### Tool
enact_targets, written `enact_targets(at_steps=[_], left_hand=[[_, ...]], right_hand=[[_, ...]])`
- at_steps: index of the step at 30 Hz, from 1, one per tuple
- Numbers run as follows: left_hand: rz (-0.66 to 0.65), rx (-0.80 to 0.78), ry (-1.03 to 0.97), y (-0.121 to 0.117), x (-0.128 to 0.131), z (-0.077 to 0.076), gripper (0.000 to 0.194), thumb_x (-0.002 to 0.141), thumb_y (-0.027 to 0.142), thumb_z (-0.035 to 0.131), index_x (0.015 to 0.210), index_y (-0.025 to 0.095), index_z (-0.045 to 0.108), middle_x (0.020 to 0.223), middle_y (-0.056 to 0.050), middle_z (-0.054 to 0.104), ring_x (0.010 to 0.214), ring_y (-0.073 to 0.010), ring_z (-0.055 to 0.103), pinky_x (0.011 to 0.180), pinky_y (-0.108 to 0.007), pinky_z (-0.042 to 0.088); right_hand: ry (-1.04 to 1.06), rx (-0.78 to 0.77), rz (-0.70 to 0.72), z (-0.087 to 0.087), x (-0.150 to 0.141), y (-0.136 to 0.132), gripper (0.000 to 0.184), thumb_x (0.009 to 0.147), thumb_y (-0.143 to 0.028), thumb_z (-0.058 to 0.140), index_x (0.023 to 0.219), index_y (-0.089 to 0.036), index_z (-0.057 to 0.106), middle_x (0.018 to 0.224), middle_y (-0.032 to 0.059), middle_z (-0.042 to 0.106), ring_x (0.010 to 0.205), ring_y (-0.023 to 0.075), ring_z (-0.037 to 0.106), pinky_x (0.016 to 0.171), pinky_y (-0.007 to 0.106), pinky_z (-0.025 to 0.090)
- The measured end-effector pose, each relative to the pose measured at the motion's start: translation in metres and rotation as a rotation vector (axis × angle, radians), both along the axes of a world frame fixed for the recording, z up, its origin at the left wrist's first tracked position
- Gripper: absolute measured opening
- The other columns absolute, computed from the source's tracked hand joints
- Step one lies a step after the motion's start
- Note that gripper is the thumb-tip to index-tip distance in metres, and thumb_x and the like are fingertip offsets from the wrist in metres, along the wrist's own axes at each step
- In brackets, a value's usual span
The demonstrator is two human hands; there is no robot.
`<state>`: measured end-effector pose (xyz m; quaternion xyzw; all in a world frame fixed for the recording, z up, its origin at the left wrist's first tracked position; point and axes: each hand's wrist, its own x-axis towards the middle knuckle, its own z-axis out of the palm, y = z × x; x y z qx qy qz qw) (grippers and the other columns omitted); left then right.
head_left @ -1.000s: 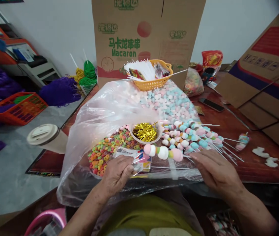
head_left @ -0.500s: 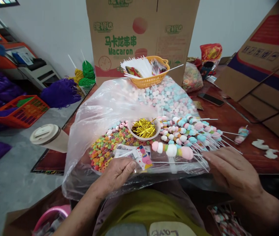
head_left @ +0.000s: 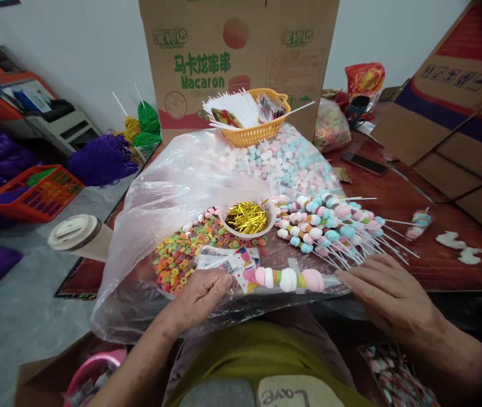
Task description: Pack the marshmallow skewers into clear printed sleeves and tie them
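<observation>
My left hand (head_left: pixel 207 294) pinches a small clear printed bag (head_left: pixel 239 271) between thumb and fingers, above the front of the plastic sheet. To its right, my right hand (head_left: pixel 394 297) grips the stick of a marshmallow skewer (head_left: pixel 288 280), held level with its pink, white and green pieces pointing left. The skewer's left end overlaps the bag; whether it is inside I cannot tell. More flat bags (head_left: pixel 209 256) lie beneath. Behind the skewer are a bowl (head_left: pixel 224 226) of gold twist ties (head_left: pixel 247 217), loose ring candies (head_left: pixel 175 254) and a pile of finished skewers (head_left: pixel 330 223).
An orange basket (head_left: pixel 252 135) of white sticks stands at the back, before a large cardboard box (head_left: pixel 241 45). Loose marshmallows (head_left: pixel 283 161) fill the plastic sheet (head_left: pixel 156 192). A lidded cup (head_left: pixel 80 237) is at the left; a phone (head_left: pixel 365 163) lies at the right.
The skewer moved right and away from my left hand, then came down and left until its tip overlapped the bag. My left hand has stayed nearly in place.
</observation>
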<state>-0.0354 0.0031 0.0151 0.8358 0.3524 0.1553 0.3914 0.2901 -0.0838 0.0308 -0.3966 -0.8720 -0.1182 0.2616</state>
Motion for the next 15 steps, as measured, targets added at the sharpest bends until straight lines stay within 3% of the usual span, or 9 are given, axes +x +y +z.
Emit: enact_targets(at_steps=[4, 8, 15], left_hand=[[-0.104, 0.007, 0.063, 0.002, 0.003, 0.006, 0.043, 0.091, 0.04, 0.024, 0.057, 0.017, 0.037, 0.056, 0.005, 0.035, 0.053, -0.0084, 0.036, 0.053, -0.021, 0.027], [-0.141, -0.06, -0.014, 0.004, 0.003, 0.009, 0.045, 0.091, 0.041, 0.024, 0.056, 0.016, 0.034, 0.055, 0.005, 0.031, 0.051, -0.0073, 0.032, 0.051, -0.02, 0.026], [-0.038, -0.117, -0.107, 0.002, 0.002, 0.004, 0.048, 0.091, 0.044, 0.023, 0.054, 0.016, 0.036, 0.053, 0.005, 0.03, 0.049, -0.0069, 0.03, 0.049, -0.02, 0.026]], right_hand=[[0.007, -0.029, 0.022, 0.008, 0.005, 0.004, 0.034, 0.079, -0.002, 0.044, 0.109, -0.017, 0.05, 0.081, 0.0075, 0.06, 0.068, 0.0189, 0.052, 0.062, 0.037, 0.039], [0.032, -0.026, -0.014, 0.01, 0.005, 0.005, 0.042, 0.077, 0.0, 0.045, 0.115, -0.018, 0.046, 0.083, 0.009, 0.058, 0.07, 0.02, 0.051, 0.062, 0.037, 0.039], [0.039, -0.027, -0.015, -0.002, -0.001, -0.002, 0.043, 0.077, 0.0, 0.045, 0.117, -0.016, 0.046, 0.082, 0.0098, 0.06, 0.069, 0.0203, 0.05, 0.063, 0.039, 0.039]])
